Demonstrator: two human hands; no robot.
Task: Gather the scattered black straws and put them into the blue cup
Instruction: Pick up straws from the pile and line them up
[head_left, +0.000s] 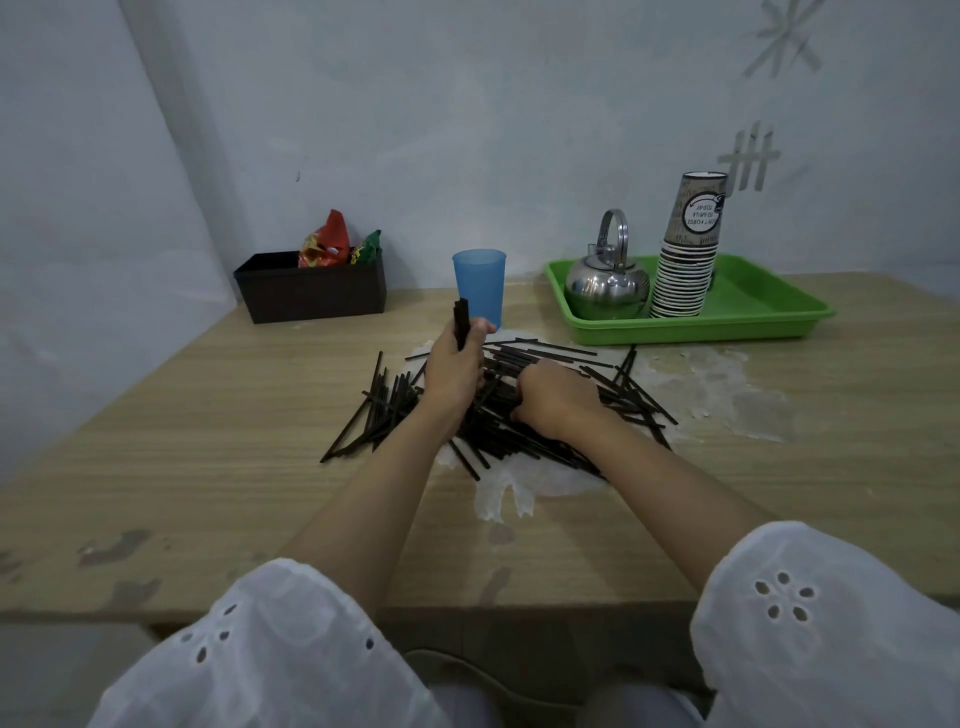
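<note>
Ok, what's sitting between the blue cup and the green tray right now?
Nothing. In the head view, only bare table shows between the blue cup and the green tray, which stand apart.

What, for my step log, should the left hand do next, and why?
The left hand should probably carry its bundle of straws over the blue cup and let go: it grips them upright near the cup, while the right hand lies on the pile.
</note>
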